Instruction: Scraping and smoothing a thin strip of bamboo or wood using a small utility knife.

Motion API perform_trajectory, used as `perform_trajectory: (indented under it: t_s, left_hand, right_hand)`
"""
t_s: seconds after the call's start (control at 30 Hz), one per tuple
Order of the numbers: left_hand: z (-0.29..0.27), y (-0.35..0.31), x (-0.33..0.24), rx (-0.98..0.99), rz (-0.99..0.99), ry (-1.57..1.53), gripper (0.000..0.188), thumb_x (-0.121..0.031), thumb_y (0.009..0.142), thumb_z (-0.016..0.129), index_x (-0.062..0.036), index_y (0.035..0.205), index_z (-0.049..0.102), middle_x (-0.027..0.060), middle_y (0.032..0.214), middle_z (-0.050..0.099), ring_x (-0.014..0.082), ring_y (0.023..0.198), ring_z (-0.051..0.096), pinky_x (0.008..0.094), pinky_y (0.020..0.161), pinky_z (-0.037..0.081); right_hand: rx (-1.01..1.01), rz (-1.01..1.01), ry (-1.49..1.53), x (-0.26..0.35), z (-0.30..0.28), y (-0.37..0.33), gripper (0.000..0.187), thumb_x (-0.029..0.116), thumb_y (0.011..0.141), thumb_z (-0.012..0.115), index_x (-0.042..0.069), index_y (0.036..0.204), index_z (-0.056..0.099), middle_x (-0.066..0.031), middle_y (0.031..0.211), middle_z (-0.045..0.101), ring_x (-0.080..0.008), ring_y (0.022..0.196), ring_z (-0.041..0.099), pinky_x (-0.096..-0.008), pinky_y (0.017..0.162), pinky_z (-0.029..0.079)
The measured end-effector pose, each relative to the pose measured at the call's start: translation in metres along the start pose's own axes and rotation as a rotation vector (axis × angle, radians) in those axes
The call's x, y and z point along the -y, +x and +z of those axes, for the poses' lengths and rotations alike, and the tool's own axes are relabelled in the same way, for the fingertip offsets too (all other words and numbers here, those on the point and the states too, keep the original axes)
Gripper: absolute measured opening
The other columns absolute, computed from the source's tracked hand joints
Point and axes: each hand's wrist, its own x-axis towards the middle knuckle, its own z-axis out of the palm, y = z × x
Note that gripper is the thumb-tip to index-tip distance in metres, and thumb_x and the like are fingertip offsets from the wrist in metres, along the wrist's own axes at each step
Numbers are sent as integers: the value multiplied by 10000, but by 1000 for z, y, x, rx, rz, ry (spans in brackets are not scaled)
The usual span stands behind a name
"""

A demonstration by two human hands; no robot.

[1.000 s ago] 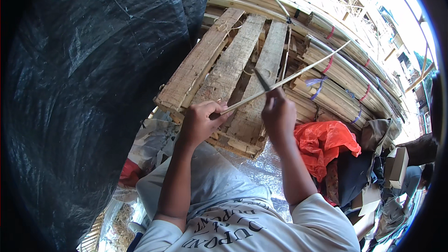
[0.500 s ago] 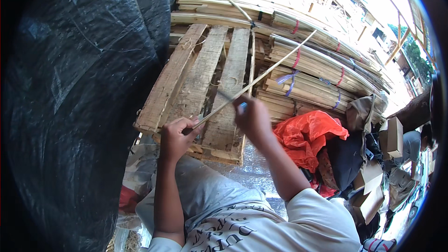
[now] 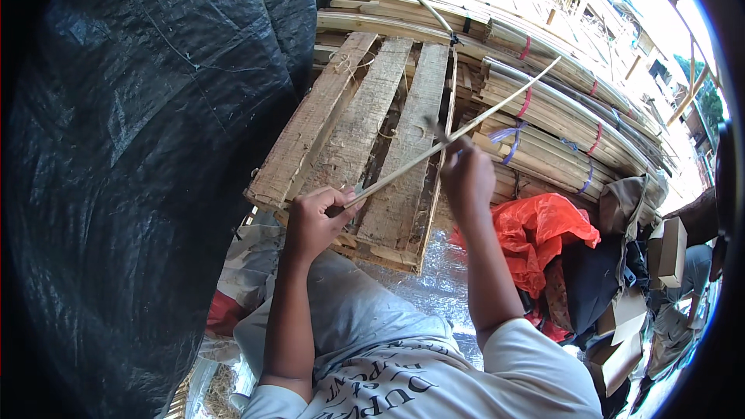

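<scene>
A long thin wooden stick (image 3: pixel 403 170) slants over a rough plank pallet (image 3: pixel 358 128), its far end up toward the right. My left hand (image 3: pixel 312 221) pinches the stick's near end between thumb and fingers. Closed around the handle of a knife, my right hand (image 3: pixel 470 178) is about midway along the stick. The knife blade (image 3: pixel 436 129) is blurred by motion and points up and left across the stick. Most of the handle is hidden by my fingers.
Bundles of wooden strips (image 3: pixel 543 101), tied with red and purple bands, lie behind and right of the pallet. A black tarpaulin (image 3: pixel 155 171) hangs at the left. At the right are an orange-red plastic bag (image 3: pixel 539 237), a cardboard box (image 3: pixel 669 252) and part of another person (image 3: pixel 687 279).
My right hand and the knife have moved up along the stick, away from my left hand. The whole view has shifted slightly, while my left hand keeps its pinch.
</scene>
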Motion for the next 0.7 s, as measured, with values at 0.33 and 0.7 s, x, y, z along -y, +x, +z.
perform_trajectory:
  t_s: [0.33,0.7]
  left_hand:
    - [-3,0,-2,22,-25,29,147,-37,828,832,57,856,721,183,968,782,262,977,783,336,786,608]
    - [-1,-2,0,-13,5,66,159,-38,818,844,55,828,715,183,941,782,235,899,791,318,731,602]
  right_hand:
    - [245,44,154,16,-7,-22,101,161,906,705,114,986,744,-214,833,738,-407,775,731,-518,710,563]
    - [376,-117,221,31,-5,-34,70,163,919,714,116,956,748,-201,804,729,-406,759,724,-495,717,568]
